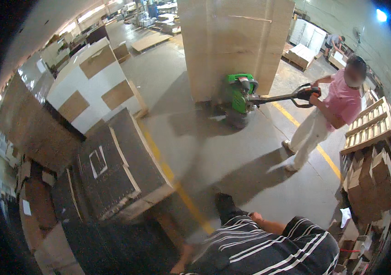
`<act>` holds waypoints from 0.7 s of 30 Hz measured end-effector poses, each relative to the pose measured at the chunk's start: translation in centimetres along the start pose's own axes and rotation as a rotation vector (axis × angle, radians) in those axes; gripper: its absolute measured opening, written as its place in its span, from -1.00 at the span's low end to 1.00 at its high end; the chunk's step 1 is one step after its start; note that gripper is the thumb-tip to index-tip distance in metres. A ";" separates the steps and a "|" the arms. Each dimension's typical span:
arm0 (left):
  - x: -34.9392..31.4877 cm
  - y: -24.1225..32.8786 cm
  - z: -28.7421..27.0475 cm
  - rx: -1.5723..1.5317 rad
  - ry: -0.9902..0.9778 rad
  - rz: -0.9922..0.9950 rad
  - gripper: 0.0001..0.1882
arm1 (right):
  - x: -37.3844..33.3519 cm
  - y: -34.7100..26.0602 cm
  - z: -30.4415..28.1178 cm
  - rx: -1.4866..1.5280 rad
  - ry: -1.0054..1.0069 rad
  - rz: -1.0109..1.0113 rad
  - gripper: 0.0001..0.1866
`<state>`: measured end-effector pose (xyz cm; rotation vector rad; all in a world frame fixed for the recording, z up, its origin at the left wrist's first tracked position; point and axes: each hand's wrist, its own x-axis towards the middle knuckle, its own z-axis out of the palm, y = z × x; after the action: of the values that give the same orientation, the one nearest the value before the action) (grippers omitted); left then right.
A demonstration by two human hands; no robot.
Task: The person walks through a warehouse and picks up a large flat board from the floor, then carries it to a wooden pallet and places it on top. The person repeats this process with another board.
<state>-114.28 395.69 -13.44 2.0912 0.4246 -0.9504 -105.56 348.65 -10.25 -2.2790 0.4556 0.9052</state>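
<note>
My right hand (256,216) is close to my body, partly hidden by my striped shirt (273,250). Its fingers are too small and covered to read, and no held thing shows. Low in the picture, my left hand (185,255) is blurred and dim beside a stack of dark boards (117,247); whether it touches them I cannot tell. Ahead, a person in a pink shirt (344,98) grips the long handle (275,97) of a green pallet truck (241,94). The truck stands against a tall cardboard-covered load (236,43).
At left are a dark-topped stack (113,165), a white-and-brown wrapped stack (94,87) and a tall brown stack (35,119). Wooden slatted frames (367,123) and folded cardboard (372,178) line the right. Yellow floor lines (328,160) run by. Another person (335,43) bends farther back.
</note>
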 end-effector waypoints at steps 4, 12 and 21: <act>6.3 3.7 -7.5 -0.042 0.039 -0.004 -0.77 | 7.8 -3.8 1.2 0.060 -0.053 0.105 -0.66; 15.6 13.4 -23.7 -0.125 0.180 -0.085 -0.75 | 24.9 -20.0 -8.0 -0.061 -0.189 0.179 -0.77; 30.1 23.2 -34.4 -0.156 0.178 -0.167 -0.73 | 43.4 -46.8 -23.3 0.395 -0.037 -0.140 -0.67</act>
<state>-64.41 406.86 -9.64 2.0272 0.7520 -0.7995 -39.47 364.06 -7.59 -1.9046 0.4115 0.7142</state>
